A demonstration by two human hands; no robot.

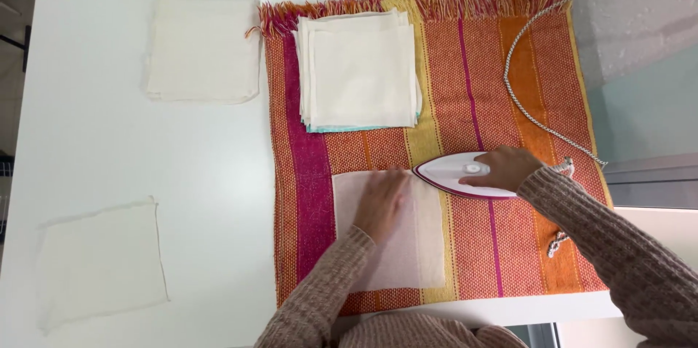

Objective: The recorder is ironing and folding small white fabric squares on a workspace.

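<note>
Under left hand point(380, 202): cloth square point(407, 246) (iron point(454, 173) right).

A single camera sits on the person's head and looks almost straight down at the white bench point(109, 144), near enough that the striped cloth point(509, 246) fills the middle, both sleeved forearms enter from the bottom edge, and floor and wall show only at the top and right margins
</note>
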